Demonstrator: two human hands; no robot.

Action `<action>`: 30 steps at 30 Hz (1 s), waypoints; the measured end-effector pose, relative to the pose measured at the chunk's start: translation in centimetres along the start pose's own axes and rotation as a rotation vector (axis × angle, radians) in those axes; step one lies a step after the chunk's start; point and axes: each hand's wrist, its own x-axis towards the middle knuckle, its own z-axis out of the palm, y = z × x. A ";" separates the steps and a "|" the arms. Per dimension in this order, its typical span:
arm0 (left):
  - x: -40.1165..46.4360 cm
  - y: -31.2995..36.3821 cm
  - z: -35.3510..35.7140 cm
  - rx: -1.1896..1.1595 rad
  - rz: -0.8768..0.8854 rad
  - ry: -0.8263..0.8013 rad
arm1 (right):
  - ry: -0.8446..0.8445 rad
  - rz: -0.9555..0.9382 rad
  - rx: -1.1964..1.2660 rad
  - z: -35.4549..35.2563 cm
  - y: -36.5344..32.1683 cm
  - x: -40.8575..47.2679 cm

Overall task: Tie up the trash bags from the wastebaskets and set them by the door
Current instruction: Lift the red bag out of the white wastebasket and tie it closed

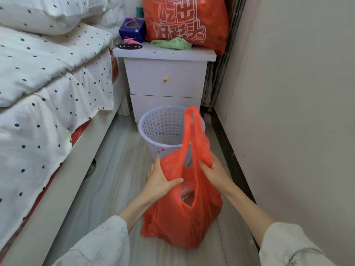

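already out of the white wastebasket point(165, 129), the orange trash bag point(182, 214) sits on the floor just in front of it, between bed point(48, 89) and wall. the left hand point(160, 179) presses the bag's upper edge, fingers loosely curled on the plastic; the right hand point(213, 169) pinches the base of a handle loop, which stands up, likely to bring both loops together for the knot. it is not yet tied.
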 end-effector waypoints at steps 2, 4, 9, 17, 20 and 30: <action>0.3 -0.4 0.5 -0.097 -0.052 -0.016 | -0.014 0.090 0.263 -0.1 -0.6 -0.9; -0.1 -0.8 0.4 -0.218 -0.038 -0.005 | -0.023 0.166 0.481 -0.2 -0.1 -1.6; -1.3 -0.7 -1.0 -0.701 -0.008 0.213 | 0.142 0.352 0.872 -1.1 1.3 -3.1; -2.1 0.0 -1.1 -1.212 -0.059 0.106 | 0.097 0.456 1.400 -1.0 2.7 -5.8; -1.7 -0.9 -1.1 -1.301 -0.125 0.173 | 0.102 0.491 1.523 -1.0 2.9 -5.6; -1.8 -2.9 -1.1 -1.155 -0.301 0.142 | 0.030 0.547 1.337 0.9 2.5 -5.5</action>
